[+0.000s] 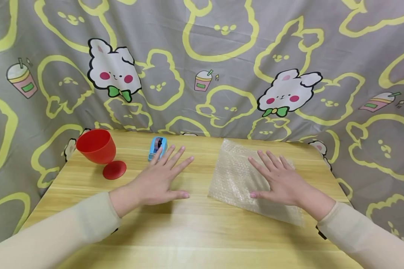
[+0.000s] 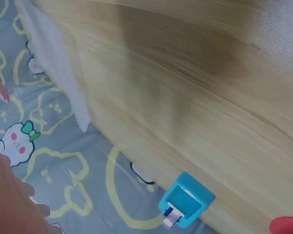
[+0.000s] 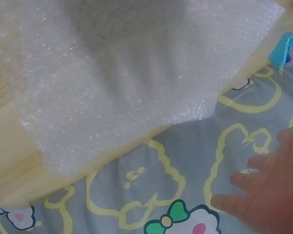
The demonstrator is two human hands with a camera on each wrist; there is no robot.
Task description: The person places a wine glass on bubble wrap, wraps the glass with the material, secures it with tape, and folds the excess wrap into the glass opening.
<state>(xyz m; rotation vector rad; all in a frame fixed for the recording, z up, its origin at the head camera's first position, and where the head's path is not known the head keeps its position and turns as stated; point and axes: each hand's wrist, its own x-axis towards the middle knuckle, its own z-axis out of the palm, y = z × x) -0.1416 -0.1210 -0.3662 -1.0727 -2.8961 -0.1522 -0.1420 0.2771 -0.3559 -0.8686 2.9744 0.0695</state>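
Both hands hover over a wooden table with fingers spread and nothing held. My left hand (image 1: 156, 181) is palm down, its fingertips overlapping a small blue tape dispenser (image 1: 158, 148) in the head view. The same tape dispenser (image 2: 186, 200) shows a strip of tape at its front in the left wrist view. My right hand (image 1: 282, 183) is over a clear sheet of bubble wrap (image 1: 233, 175), which lies flat and partly hidden beneath it. The hand's shadow falls on the bubble wrap (image 3: 132, 112) in the right wrist view. Left of the dispenser stands a red plastic goblet (image 1: 97, 145) with a round foot.
The light wood table (image 1: 195, 239) ends at the back against a grey curtain (image 1: 175, 33) printed with yellow outlines and white rabbits. Curtain fabric also hangs close along the left and right sides of the table.
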